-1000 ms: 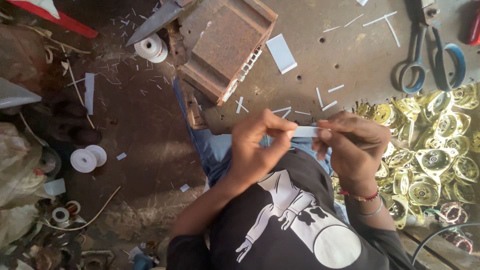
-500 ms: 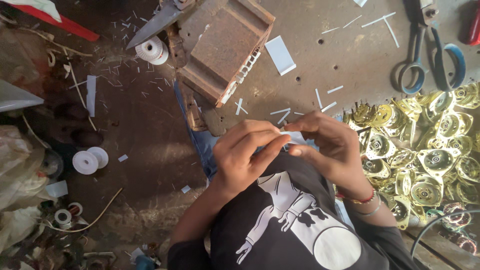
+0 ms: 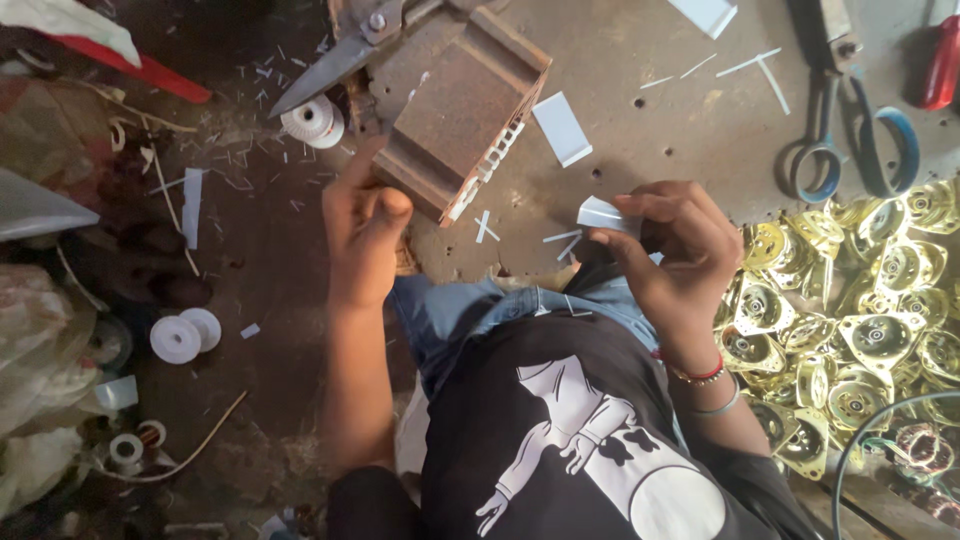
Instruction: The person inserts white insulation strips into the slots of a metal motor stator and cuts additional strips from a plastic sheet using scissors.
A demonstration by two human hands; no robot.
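At the far left edge, around nine o'clock, clutter crowds the floor: a red-edged sheet (image 3: pixel 150 72) at the top corner and pale bags below it. Two white spools (image 3: pixel 185 335) lie touching side by side at eight o'clock, with a smaller tape roll (image 3: pixel 126 450) near seven and a third spool (image 3: pixel 313 121) up at eleven, just under the blade of the shears (image 3: pixel 340 62). Between these, the dark floor is open, littered only with white slivers and one paper strip (image 3: pixel 191 205).

The left hand (image 3: pixel 362 232) hovers near centre, fingers curled in with the thumb folded over; whether it pinches anything I cannot tell. It sits just beside the lower left corner of the rusty block (image 3: pixel 460 112), at twelve o'clock, which juts toward the person.

Right of the block one white card (image 3: pixel 562 128) lies flat, with bare grey floor around it and another card (image 3: pixel 705 12) cut by the top edge.

The right hand (image 3: pixel 675 255) pinches a folded white paper piece (image 3: pixel 600 214) between thumb and fingertips, held above the lap, at about one o'clock from the torso.

Scissors (image 3: pixel 850 130) with blue handles lie at two o'clock, a red handle (image 3: pixel 942 65) at the corner. Gold stamped parts (image 3: pixel 860 300), too many to count, pile against the right edge from three to four o'clock, touching the right wrist.
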